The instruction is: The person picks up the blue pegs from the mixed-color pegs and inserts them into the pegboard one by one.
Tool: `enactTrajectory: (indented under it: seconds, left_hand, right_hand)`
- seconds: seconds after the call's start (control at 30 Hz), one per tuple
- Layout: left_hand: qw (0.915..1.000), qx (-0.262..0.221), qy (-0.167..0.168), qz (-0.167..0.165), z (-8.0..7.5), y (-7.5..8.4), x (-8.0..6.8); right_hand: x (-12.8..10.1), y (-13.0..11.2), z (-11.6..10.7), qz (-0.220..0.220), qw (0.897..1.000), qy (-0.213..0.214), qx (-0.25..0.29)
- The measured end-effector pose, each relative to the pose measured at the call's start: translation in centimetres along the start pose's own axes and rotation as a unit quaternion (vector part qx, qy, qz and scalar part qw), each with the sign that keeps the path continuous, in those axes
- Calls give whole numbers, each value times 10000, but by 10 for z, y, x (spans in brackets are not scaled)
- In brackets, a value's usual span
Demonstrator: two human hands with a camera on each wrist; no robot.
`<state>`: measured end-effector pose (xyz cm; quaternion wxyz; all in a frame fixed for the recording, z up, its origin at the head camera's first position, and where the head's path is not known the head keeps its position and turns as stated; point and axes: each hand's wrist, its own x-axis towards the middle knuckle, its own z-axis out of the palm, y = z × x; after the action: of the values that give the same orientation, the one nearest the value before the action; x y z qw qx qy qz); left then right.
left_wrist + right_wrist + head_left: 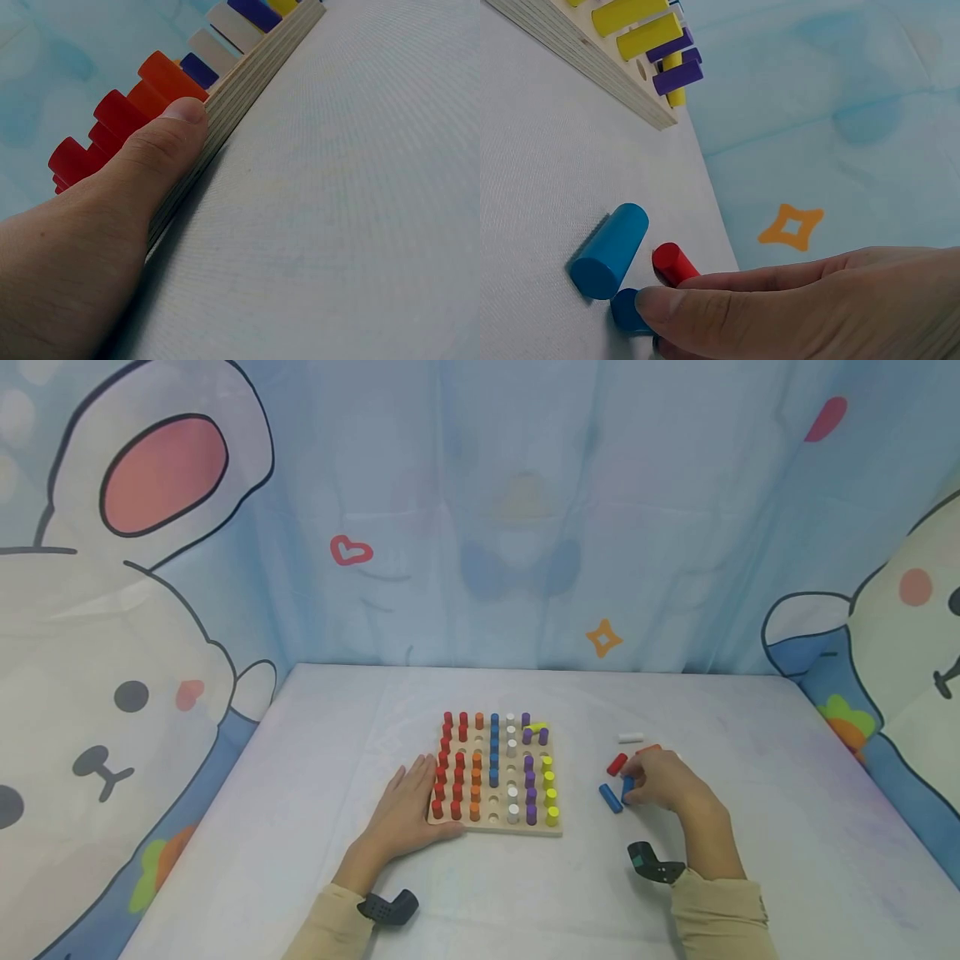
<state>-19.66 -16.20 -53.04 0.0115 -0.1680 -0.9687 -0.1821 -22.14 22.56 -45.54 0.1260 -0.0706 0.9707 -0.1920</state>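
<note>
A wooden pegboard point(536, 829) bears rows of upright red, orange, blue, white, purple and yellow pegs; a yellow peg point(536, 727) lies across its back right corner. Along the board's left side lies my left hand point(408, 810), fingers extended, its thumb point(161, 139) against the front edge. Right of the board, my right hand point(666, 779) pinches a blue peg point(628, 313) low over the cloth, thumb in front; the hand covers part of it. A second blue peg point(611, 798) lies beside it, and a red peg point(617, 764) is just behind.
A white peg point(631, 737) and an orange peg point(649, 748) lie behind the right hand. White cloth point(337, 718) covers the table, and a printed curtain point(510, 635) hangs along its far side. Some holes in the board, such as one point(493, 798), hold no peg.
</note>
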Motion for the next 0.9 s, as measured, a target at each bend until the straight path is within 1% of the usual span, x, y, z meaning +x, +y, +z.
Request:
enactTrajectory:
  seconds: [0.2,0.43,0.7,0.9]
  left_hand:
    - [10000,9,5,4,0,0,0]
    - [10000,15,-22,-13,-1,1,0]
    - [10000,34,-26,-27,0,1,-1]
    - [10000,13,-47,-34,-1,1,-1]
  right_hand:
    - [-1,-1,-1,-21,10000,2,14]
    - [-1,-2,-1,90,9997,-68,232]
    - [-1,-2,0,20,9995,-21,302]
    - [-2,-3,-1,85,9996,-119,224]
